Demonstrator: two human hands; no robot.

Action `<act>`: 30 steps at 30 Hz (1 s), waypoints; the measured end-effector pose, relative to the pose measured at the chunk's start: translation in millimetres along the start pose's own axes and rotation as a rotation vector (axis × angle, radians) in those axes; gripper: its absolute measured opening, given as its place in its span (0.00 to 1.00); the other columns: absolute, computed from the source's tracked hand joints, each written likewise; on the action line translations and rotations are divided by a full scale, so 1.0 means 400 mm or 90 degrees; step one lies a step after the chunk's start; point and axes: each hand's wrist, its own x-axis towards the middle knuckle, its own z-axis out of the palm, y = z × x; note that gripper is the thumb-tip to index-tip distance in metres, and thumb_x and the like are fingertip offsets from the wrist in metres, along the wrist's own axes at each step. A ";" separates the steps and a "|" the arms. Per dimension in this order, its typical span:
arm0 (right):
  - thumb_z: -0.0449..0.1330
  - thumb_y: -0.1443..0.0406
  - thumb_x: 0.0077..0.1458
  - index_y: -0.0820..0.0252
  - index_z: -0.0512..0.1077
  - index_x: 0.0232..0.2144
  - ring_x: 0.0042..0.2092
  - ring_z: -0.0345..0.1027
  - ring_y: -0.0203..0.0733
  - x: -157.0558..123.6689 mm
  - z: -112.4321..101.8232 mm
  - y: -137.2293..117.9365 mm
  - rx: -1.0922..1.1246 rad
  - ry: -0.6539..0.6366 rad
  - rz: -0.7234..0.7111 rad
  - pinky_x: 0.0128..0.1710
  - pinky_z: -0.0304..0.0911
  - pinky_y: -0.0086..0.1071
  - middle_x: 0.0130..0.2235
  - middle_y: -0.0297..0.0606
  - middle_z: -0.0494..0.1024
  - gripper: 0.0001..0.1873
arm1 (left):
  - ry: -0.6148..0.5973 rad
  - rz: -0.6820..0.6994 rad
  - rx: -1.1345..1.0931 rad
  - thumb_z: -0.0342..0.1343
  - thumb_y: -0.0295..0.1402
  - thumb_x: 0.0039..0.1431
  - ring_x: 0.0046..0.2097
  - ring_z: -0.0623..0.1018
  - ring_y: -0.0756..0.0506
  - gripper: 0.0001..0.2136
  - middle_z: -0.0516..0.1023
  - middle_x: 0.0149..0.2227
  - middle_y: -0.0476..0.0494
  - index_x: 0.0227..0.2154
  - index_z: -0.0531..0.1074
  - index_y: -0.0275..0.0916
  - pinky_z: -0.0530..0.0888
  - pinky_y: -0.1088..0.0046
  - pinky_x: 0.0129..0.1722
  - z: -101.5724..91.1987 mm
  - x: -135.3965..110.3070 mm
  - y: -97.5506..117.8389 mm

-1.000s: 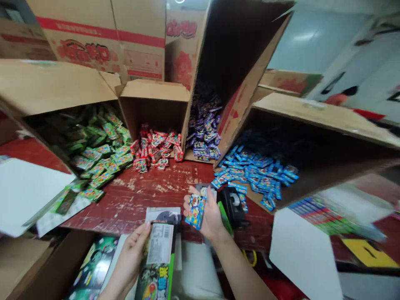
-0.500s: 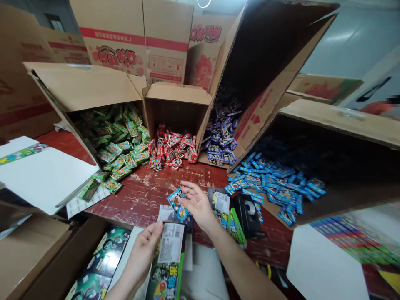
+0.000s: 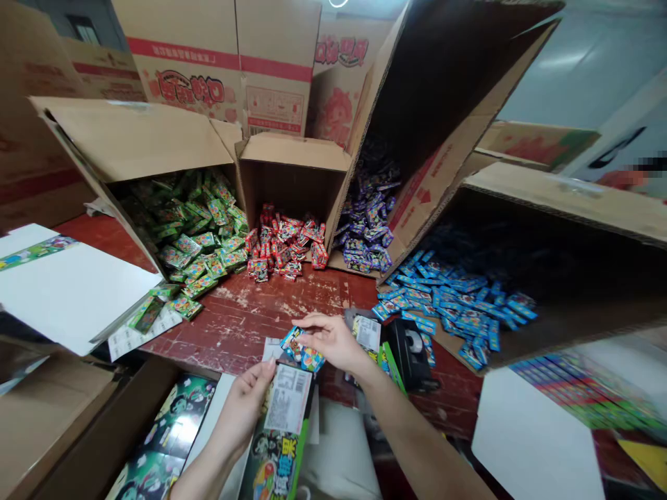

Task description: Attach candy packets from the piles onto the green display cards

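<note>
My left hand (image 3: 250, 392) grips a black and green candy box (image 3: 276, 444) by its upper left edge; a white printed label shows near its top end. Between the fingers of my right hand (image 3: 331, 340) is a blue candy packet (image 3: 303, 351), held right at the top end of that box. Whether the packet touches the box I cannot tell. Just right of my right hand lie another labelled candy box (image 3: 367, 333) and a black tape dispenser (image 3: 411, 354).
Opened cartons spill green packets (image 3: 195, 250), red packets (image 3: 286, 243), purple packets (image 3: 367, 236) and blue packets (image 3: 458, 298) onto the red table (image 3: 229, 312). At lower left, a carton (image 3: 67, 430) holds dark green boxes (image 3: 177, 417). White card (image 3: 78, 292) lies at left.
My right hand has brought the blue packet down and slightly right, closer to the box's top end. My left hand still holds the box, which has barely moved.
</note>
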 end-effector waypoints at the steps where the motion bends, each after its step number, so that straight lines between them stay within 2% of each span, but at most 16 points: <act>1: 0.68 0.60 0.43 0.58 0.79 0.37 0.39 0.72 0.39 0.005 -0.004 -0.010 -0.026 -0.013 -0.013 0.39 0.67 0.32 0.38 0.38 0.77 0.16 | -0.003 -0.003 0.002 0.62 0.44 0.51 0.28 0.79 0.46 0.16 0.83 0.28 0.42 0.34 0.78 0.34 0.71 0.75 0.29 0.002 0.002 -0.002; 4: 0.68 0.58 0.42 0.59 0.80 0.35 0.35 0.72 0.40 0.015 -0.012 -0.023 -0.093 -0.067 -0.012 0.36 0.67 0.33 0.34 0.38 0.78 0.16 | -0.013 -0.020 -0.019 0.63 0.45 0.48 0.29 0.79 0.44 0.18 0.82 0.28 0.42 0.34 0.77 0.34 0.72 0.73 0.29 0.008 0.005 -0.009; 6: 0.70 0.57 0.38 0.61 0.80 0.30 0.32 0.72 0.40 0.014 -0.013 -0.014 -0.106 -0.068 0.016 0.32 0.67 0.32 0.31 0.38 0.79 0.16 | -0.012 -0.026 -0.035 0.63 0.44 0.48 0.29 0.79 0.44 0.18 0.82 0.27 0.42 0.34 0.77 0.34 0.72 0.72 0.30 0.012 0.002 -0.012; 9: 0.72 0.56 0.33 0.62 0.76 0.22 0.27 0.70 0.38 0.001 -0.010 0.014 -0.056 0.007 0.062 0.28 0.65 0.30 0.27 0.36 0.78 0.16 | -0.015 -0.017 -0.031 0.62 0.43 0.51 0.29 0.79 0.44 0.16 0.82 0.26 0.43 0.34 0.77 0.34 0.72 0.72 0.31 0.012 -0.004 -0.014; 11: 0.72 0.57 0.32 0.62 0.74 0.20 0.25 0.69 0.36 -0.013 -0.004 0.029 -0.019 0.054 0.071 0.27 0.64 0.30 0.24 0.34 0.77 0.17 | -0.023 -0.008 -0.004 0.61 0.43 0.52 0.29 0.79 0.45 0.15 0.82 0.27 0.44 0.34 0.77 0.34 0.72 0.73 0.30 0.009 -0.006 -0.016; 12: 0.72 0.57 0.32 0.62 0.73 0.20 0.25 0.69 0.35 -0.019 -0.001 0.033 -0.011 0.053 0.073 0.27 0.64 0.29 0.24 0.33 0.77 0.17 | -0.027 -0.004 0.013 0.61 0.43 0.52 0.30 0.79 0.45 0.15 0.82 0.27 0.44 0.34 0.77 0.35 0.71 0.74 0.30 0.007 -0.006 -0.017; 16: 0.72 0.56 0.33 0.62 0.74 0.20 0.26 0.68 0.36 -0.038 0.007 0.025 -0.046 -0.079 0.070 0.27 0.62 0.29 0.25 0.34 0.76 0.17 | -0.011 0.015 0.061 0.61 0.45 0.51 0.31 0.79 0.44 0.15 0.82 0.27 0.46 0.33 0.77 0.36 0.72 0.73 0.32 0.000 -0.012 -0.027; 20: 0.68 0.56 0.42 0.60 0.75 0.18 0.33 0.70 0.39 -0.052 0.006 0.013 -0.140 -0.092 -0.026 0.34 0.64 0.32 0.30 0.37 0.75 0.14 | -0.011 0.025 0.091 0.66 0.43 0.45 0.33 0.80 0.42 0.19 0.83 0.31 0.43 0.37 0.75 0.37 0.74 0.70 0.35 -0.006 -0.024 -0.040; 22: 0.67 0.54 0.44 0.59 0.77 0.20 0.36 0.71 0.40 -0.068 0.009 0.019 -0.132 -0.136 -0.026 0.38 0.64 0.34 0.34 0.38 0.76 0.14 | -0.003 0.016 0.092 0.68 0.42 0.41 0.33 0.80 0.43 0.20 0.83 0.31 0.43 0.37 0.74 0.37 0.74 0.71 0.35 -0.012 -0.027 -0.045; 25: 0.65 0.51 0.45 0.57 0.79 0.25 0.39 0.72 0.41 -0.093 0.021 0.043 -0.123 -0.189 0.004 0.40 0.65 0.34 0.39 0.39 0.78 0.16 | 0.064 0.016 0.091 0.67 0.45 0.42 0.28 0.79 0.46 0.19 0.81 0.26 0.46 0.33 0.72 0.38 0.73 0.75 0.31 -0.025 -0.024 -0.052; 27: 0.65 0.50 0.44 0.57 0.79 0.23 0.37 0.73 0.40 -0.088 0.024 0.063 -0.135 -0.210 0.009 0.38 0.66 0.31 0.38 0.38 0.78 0.17 | 0.113 0.027 0.111 0.66 0.47 0.41 0.24 0.77 0.48 0.19 0.79 0.22 0.50 0.30 0.70 0.39 0.72 0.77 0.27 -0.033 -0.019 -0.059; 29: 0.66 0.51 0.43 0.57 0.78 0.22 0.35 0.73 0.40 -0.051 0.004 0.078 -0.185 -0.154 0.030 0.36 0.66 0.30 0.34 0.36 0.79 0.16 | 0.140 0.041 0.136 0.67 0.50 0.38 0.22 0.75 0.48 0.20 0.76 0.19 0.53 0.26 0.68 0.41 0.71 0.78 0.24 -0.042 -0.013 -0.071; 30: 0.66 0.52 0.43 0.57 0.79 0.23 0.35 0.73 0.41 -0.020 -0.019 0.082 -0.221 -0.085 0.047 0.37 0.67 0.31 0.33 0.36 0.79 0.15 | 0.146 0.047 0.145 0.67 0.51 0.37 0.22 0.75 0.48 0.21 0.76 0.18 0.53 0.26 0.68 0.41 0.71 0.78 0.24 -0.048 -0.010 -0.077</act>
